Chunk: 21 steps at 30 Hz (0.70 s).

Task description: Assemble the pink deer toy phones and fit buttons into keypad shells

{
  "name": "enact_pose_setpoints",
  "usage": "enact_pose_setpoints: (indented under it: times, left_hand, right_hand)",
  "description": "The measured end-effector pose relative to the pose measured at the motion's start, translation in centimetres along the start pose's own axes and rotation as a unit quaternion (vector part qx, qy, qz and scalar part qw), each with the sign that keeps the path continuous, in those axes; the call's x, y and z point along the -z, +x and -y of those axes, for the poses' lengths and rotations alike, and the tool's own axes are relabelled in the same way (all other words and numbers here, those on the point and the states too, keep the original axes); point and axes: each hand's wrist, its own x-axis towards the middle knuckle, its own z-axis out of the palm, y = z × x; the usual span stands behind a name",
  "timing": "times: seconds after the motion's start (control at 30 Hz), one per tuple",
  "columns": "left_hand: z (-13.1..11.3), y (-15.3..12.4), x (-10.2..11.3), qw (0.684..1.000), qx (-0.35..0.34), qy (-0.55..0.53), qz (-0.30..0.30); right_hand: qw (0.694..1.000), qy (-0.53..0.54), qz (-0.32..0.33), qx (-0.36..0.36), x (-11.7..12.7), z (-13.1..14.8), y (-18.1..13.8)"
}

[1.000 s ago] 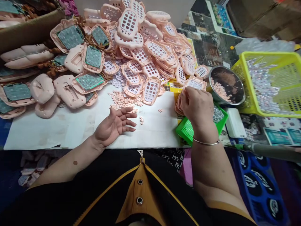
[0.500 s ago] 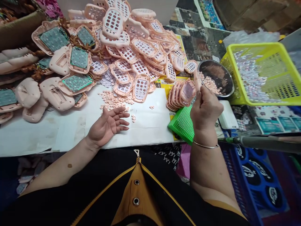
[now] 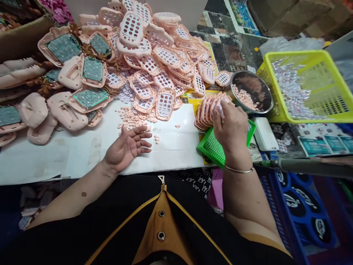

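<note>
My left hand (image 3: 124, 149) rests palm up at the table's front edge, fingers spread and nothing in them. Beside its fingertips lies a heap of small pink button pieces (image 3: 134, 117). My right hand (image 3: 234, 127) is closed on a pink plastic shell with a keypad grid, at the near end of a leaning row of like shells (image 3: 208, 110). That row stands at the far side of a green perforated basket (image 3: 213, 147). My fingers and palm cover most of the gripped shell.
A large pile of pink shells (image 3: 167, 55) fills the back. Shells with green circuit boards (image 3: 92, 68) lie at left. To the right are a metal bowl (image 3: 256, 82) with pink pieces, a yellow basket (image 3: 309, 55) of small parts and a white box (image 3: 265, 134).
My right hand has moved down and left from near the bowl, bringing the shell to the row's end. The left hand stays in place.
</note>
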Motion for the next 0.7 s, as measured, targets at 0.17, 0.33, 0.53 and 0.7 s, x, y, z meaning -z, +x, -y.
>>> enact_pose_setpoints:
  times: [0.17,0.33,0.53,0.7]
  left_hand:
    - [0.1,0.1,0.5,1.000,-0.013,-0.017,0.016]
    - [0.1,-0.1,0.8,0.999,-0.011,-0.026,0.026]
    - [0.1,-0.5,1.1,0.999,-0.009,-0.036,0.032]
    - [0.5,-0.2,1.1,0.997,0.030,-0.040,0.064]
  right_hand:
    - [0.997,0.072,-0.013,0.023,-1.1,4.4,1.3]
    - [0.988,0.141,0.034,-0.044,-6.5,9.7,4.4]
    - [0.964,0.205,0.101,-0.138,-8.8,9.7,6.5]
    - [0.938,0.341,0.034,0.045,-3.0,10.7,4.4]
